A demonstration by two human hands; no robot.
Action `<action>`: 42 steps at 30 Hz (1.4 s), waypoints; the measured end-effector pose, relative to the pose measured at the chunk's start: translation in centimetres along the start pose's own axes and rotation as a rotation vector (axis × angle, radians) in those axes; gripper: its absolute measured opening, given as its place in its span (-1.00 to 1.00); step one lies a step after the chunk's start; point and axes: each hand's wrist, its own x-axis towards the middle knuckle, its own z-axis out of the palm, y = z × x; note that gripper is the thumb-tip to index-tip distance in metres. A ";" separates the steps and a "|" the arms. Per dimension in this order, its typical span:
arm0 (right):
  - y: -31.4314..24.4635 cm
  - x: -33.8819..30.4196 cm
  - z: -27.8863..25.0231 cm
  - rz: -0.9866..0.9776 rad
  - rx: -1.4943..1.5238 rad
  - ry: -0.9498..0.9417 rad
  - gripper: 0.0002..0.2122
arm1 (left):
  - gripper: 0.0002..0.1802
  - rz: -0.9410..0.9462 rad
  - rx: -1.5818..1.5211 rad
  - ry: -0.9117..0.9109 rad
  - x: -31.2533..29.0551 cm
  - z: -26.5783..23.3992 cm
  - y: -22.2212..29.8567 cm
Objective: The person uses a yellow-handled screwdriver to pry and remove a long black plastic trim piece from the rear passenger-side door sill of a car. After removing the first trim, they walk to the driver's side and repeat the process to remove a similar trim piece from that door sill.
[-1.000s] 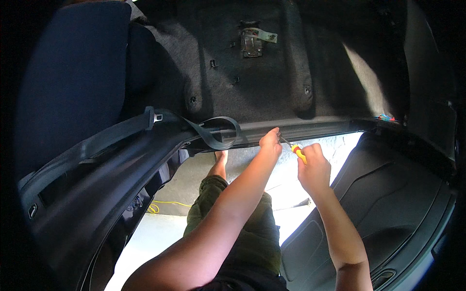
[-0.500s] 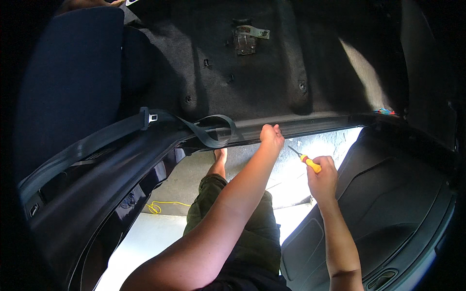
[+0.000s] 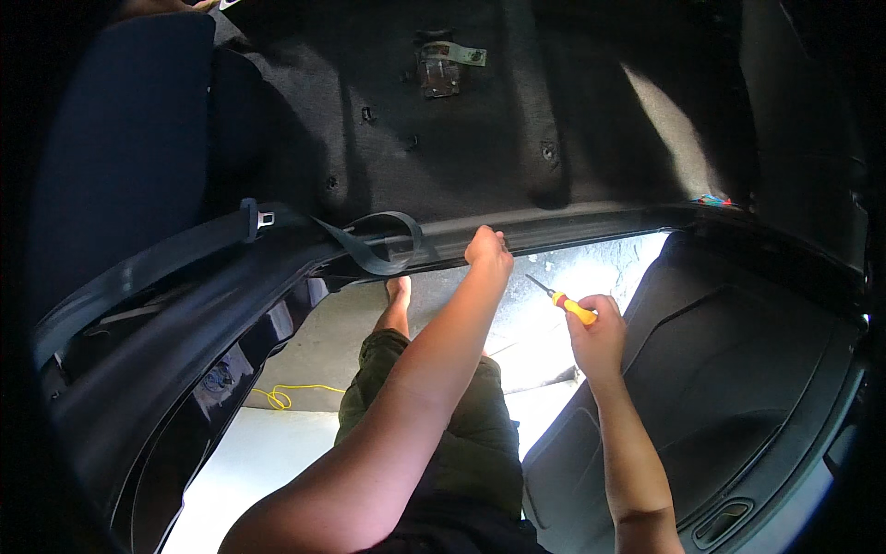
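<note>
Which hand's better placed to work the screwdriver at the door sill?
Right, likely: the right hand grips the yellow-handled screwdriver, its tip angled toward the door sill. The left hand is at the sill, without the screwdriver.

Screwdriver [image 3: 576, 308] left of door panel [image 3: 720, 360] (belt [image 3: 161, 262] farther left).
</note>
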 end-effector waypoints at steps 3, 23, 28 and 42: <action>0.9 -0.4 0.2 -0.005 0.010 0.012 -0.81 | -0.89 -0.063 0.010 -0.072 -0.8 -0.1 0.3; -2.9 -1.9 11.2 0.522 0.678 -0.521 -0.75 | -0.70 0.659 0.855 -0.811 0.5 -14.5 18.0; -5.4 -2.1 14.5 0.360 0.601 -0.476 -0.72 | -0.77 1.187 1.056 -0.616 -1.1 -8.4 22.6; -7.7 -1.7 18.2 0.279 0.464 -0.405 -0.67 | -0.75 1.255 0.946 -0.563 -6.9 -9.2 23.0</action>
